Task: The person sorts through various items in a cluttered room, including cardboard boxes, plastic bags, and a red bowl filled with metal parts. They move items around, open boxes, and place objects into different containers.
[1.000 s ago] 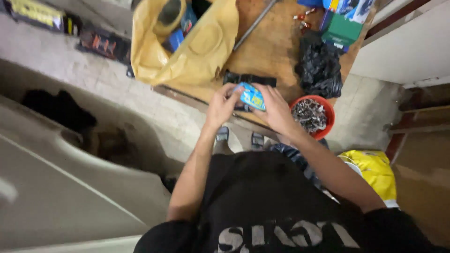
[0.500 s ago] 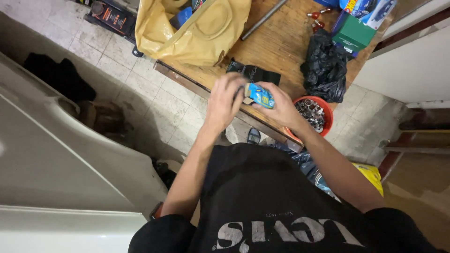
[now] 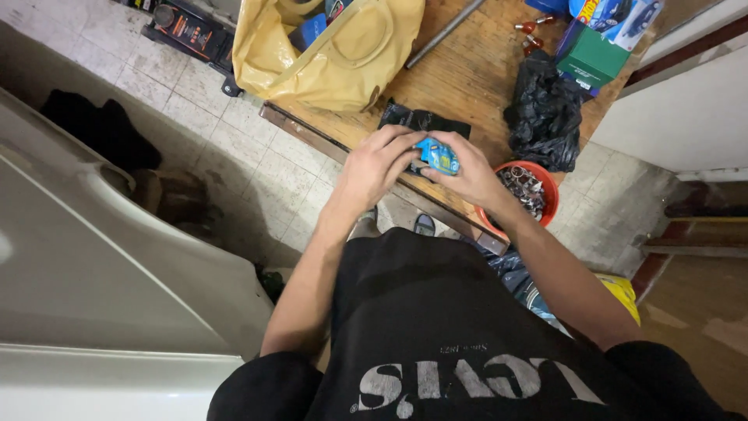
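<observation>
While both hands grip the blue toy car, left hand and right hand have shifted from beside the red bowl toward the tabletop edge.

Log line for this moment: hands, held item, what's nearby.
left hand: on blue toy car | right hand: holding blue toy car | nearby: red bowl, black bag | surface: wooden table
</observation>
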